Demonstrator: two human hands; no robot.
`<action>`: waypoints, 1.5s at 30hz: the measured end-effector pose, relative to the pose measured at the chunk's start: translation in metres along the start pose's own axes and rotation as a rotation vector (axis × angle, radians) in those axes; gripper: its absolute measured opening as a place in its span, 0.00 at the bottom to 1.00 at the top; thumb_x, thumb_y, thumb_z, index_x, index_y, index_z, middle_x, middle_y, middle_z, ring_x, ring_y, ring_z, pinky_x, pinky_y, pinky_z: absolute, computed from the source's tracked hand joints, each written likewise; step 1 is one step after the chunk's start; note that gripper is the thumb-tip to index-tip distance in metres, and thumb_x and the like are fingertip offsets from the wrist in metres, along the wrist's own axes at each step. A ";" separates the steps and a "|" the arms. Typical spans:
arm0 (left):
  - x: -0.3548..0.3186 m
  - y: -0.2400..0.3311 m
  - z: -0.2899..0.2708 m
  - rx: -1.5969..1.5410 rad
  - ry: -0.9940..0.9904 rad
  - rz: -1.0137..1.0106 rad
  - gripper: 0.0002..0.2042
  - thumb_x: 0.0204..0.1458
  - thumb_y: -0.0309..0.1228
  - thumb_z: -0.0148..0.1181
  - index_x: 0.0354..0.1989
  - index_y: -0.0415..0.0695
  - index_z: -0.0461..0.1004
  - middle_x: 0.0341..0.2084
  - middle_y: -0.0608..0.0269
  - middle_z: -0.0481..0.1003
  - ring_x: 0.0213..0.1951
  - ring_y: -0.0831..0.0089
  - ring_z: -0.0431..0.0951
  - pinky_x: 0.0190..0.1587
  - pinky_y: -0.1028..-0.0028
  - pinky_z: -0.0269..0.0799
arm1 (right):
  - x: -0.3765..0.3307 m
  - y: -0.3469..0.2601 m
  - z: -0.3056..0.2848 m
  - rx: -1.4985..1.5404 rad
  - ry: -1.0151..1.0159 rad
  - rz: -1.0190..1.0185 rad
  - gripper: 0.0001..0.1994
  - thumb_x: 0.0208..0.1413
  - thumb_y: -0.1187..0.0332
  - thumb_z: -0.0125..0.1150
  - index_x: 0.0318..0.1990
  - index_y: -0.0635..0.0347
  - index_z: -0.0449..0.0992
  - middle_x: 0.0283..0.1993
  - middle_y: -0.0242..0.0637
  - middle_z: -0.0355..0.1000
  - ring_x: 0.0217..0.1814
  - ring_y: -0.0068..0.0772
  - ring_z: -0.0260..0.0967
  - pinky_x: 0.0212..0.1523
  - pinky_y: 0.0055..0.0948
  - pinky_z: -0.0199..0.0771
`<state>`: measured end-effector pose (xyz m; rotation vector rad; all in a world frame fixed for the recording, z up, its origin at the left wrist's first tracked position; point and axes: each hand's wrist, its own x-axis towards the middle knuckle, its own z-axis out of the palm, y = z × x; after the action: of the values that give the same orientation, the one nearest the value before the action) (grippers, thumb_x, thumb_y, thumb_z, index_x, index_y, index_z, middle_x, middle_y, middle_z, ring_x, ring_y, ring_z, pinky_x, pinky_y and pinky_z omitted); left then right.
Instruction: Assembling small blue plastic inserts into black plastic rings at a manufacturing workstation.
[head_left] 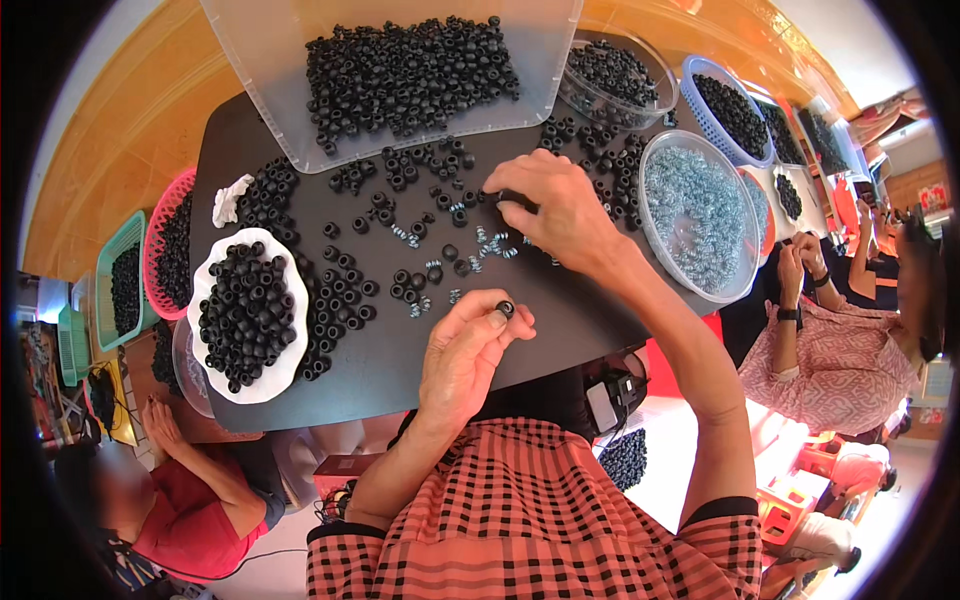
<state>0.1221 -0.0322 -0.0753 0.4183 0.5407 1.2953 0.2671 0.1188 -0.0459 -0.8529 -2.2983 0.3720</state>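
Observation:
My left hand (468,350) is near the front edge of the dark table, pinching a small round hollow black plastic cap (506,309) between thumb and fingertips. My right hand (555,205) reaches farther in over the tabletop, curled downward with thumb and forefinger apart. Beside its fingertips lies a loose black cap (483,197); the other fingers' undersides are hidden. Small silvery coil springs (493,243) lie scattered between my hands, among more black caps (410,283).
At the back stands a clear plastic bin (262,75) of black caps. A scalloped white plate (290,345) heaped with caps is at left, a clear bowl (655,262) of springs at right. More baskets flank the table (440,365). People sit at both sides.

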 end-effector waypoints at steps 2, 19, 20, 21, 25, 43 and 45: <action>-0.001 0.000 0.000 -0.012 0.002 -0.007 0.10 0.58 0.25 0.48 0.44 0.33 0.69 0.31 0.55 0.74 0.46 0.61 0.72 0.52 0.63 0.70 | 0.004 0.008 0.006 -0.059 -0.121 0.004 0.07 0.45 0.76 0.60 0.35 0.58 0.76 0.34 0.37 0.73 0.36 0.43 0.68 0.39 0.39 0.64; 0.002 -0.001 -0.003 -0.038 -0.011 0.018 0.10 0.58 0.26 0.50 0.45 0.35 0.70 0.32 0.52 0.76 0.45 0.62 0.73 0.55 0.64 0.67 | -0.066 -0.068 -0.001 0.882 0.116 0.559 0.08 0.49 0.81 0.59 0.37 0.65 0.76 0.36 0.34 0.75 0.31 0.17 0.71 0.31 0.21 0.73; 0.002 -0.002 -0.006 -0.045 -0.035 0.025 0.10 0.58 0.25 0.49 0.45 0.35 0.70 0.32 0.53 0.76 0.45 0.63 0.74 0.55 0.65 0.67 | -0.075 -0.066 0.003 0.770 0.168 0.484 0.08 0.48 0.81 0.59 0.37 0.64 0.76 0.37 0.34 0.75 0.31 0.18 0.71 0.30 0.21 0.73; 0.003 -0.003 -0.007 -0.052 -0.060 0.032 0.10 0.59 0.24 0.48 0.46 0.35 0.70 0.32 0.54 0.77 0.45 0.64 0.74 0.55 0.66 0.67 | -0.081 -0.065 0.005 0.655 0.217 0.411 0.08 0.48 0.81 0.59 0.37 0.64 0.76 0.37 0.35 0.75 0.31 0.18 0.71 0.29 0.21 0.72; 0.002 -0.002 -0.008 -0.029 -0.013 0.043 0.09 0.59 0.26 0.49 0.45 0.35 0.70 0.30 0.53 0.77 0.46 0.62 0.73 0.54 0.65 0.67 | -0.083 -0.054 -0.014 0.138 0.135 0.155 0.10 0.45 0.82 0.62 0.36 0.62 0.75 0.40 0.37 0.73 0.35 0.34 0.73 0.34 0.27 0.73; 0.002 -0.002 -0.005 0.032 -0.014 0.042 0.10 0.59 0.27 0.50 0.45 0.35 0.70 0.30 0.53 0.76 0.47 0.61 0.72 0.55 0.65 0.68 | -0.094 -0.045 -0.016 0.060 -0.044 0.059 0.10 0.43 0.76 0.64 0.36 0.59 0.75 0.37 0.33 0.69 0.39 0.36 0.65 0.43 0.35 0.64; 0.002 -0.003 -0.006 0.030 -0.017 0.042 0.10 0.59 0.27 0.50 0.45 0.35 0.70 0.30 0.53 0.76 0.47 0.61 0.72 0.54 0.65 0.68 | -0.094 -0.046 -0.016 0.051 -0.025 0.064 0.10 0.43 0.77 0.64 0.35 0.59 0.75 0.36 0.33 0.69 0.37 0.36 0.66 0.42 0.34 0.65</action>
<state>0.1213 -0.0308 -0.0817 0.4674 0.5401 1.3245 0.3104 0.0228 -0.0577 -0.9029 -2.2790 0.4696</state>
